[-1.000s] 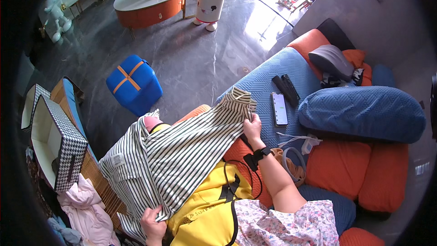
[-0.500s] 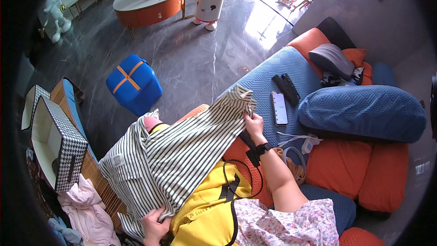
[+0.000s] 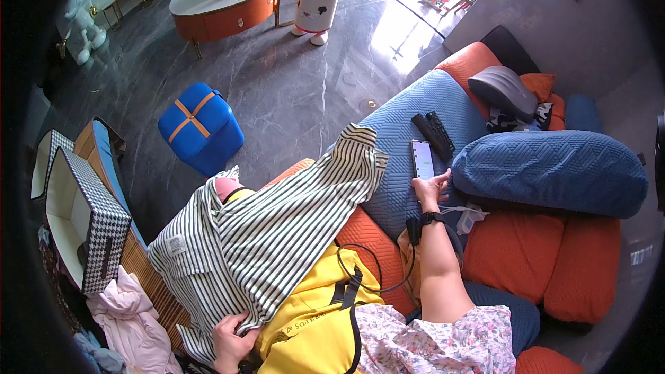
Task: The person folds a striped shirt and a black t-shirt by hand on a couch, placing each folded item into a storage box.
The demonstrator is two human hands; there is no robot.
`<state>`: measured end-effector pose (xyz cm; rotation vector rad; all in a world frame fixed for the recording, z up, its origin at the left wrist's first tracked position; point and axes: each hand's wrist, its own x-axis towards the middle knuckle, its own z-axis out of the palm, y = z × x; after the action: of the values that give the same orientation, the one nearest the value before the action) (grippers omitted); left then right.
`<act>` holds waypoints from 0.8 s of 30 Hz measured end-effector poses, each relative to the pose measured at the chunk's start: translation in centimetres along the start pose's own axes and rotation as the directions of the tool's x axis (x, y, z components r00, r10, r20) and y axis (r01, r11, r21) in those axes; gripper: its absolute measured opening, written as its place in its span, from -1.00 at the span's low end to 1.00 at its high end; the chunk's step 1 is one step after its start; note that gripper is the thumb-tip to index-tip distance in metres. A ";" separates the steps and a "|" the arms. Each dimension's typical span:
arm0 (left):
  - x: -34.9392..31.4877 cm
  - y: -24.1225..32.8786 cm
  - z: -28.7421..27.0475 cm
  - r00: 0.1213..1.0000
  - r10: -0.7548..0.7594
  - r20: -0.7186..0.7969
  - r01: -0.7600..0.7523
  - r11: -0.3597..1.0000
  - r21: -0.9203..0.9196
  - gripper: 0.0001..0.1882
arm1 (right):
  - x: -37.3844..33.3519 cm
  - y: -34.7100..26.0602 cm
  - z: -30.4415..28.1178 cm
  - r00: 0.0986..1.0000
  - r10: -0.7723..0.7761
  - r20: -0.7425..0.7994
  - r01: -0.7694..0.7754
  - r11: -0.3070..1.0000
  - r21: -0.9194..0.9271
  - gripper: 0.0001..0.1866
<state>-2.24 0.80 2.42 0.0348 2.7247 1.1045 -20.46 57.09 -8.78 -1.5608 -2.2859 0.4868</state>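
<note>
A black-and-white striped shirt (image 3: 263, 232) lies spread across my lap, over yellow fabric (image 3: 305, 325) with black straps. Near its lower hem my left hand (image 3: 232, 341) pinches a fold, thumb and fingers closed on the cloth. One sleeve (image 3: 360, 159) stretches toward the blue sofa seat, with no hand on it. Over on that seat, my right hand (image 3: 431, 185) is at the lower end of a phone (image 3: 421, 156) with a lit screen. Its thumb and fingers are apart at either side, and the hand covers the phone's bottom edge. A black watch circles my right wrist.
Two dark remote-like objects (image 3: 435, 135) lie beside the phone. A white power adapter (image 3: 471, 218) and cables are close to my right forearm. A blue bolster (image 3: 551, 173) is at right. At left are a houndstooth box (image 3: 104, 235), pink clothing (image 3: 131, 318) and a blue stool (image 3: 201, 128).
My right hand has let go of the striped sleeve and moved right to the phone. The sleeve end has dropped onto the seat. My left hand stays on the hem.
</note>
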 end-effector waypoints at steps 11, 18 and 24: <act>0.4 1.0 -0.4 0.996 -0.092 0.020 0.093 0.995 -0.021 -0.59 | -1.4 0.5 -1.4 0.930 -0.208 0.302 0.215 0.976 0.009 0.17; 0.3 0.4 -0.1 0.998 -0.070 0.000 0.070 0.997 -0.023 -0.60 | -4.8 -2.9 0.5 0.795 -0.604 0.056 0.606 0.795 -0.030 -0.26; 0.2 0.6 0.0 0.997 -0.075 -0.014 0.075 0.997 -0.028 -0.60 | -7.7 -3.9 3.1 0.861 -0.473 0.186 0.429 0.873 0.233 -0.51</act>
<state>-2.51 1.30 2.80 -0.0797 2.6998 1.1252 -22.41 48.28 -10.32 -0.8658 -2.5899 0.7595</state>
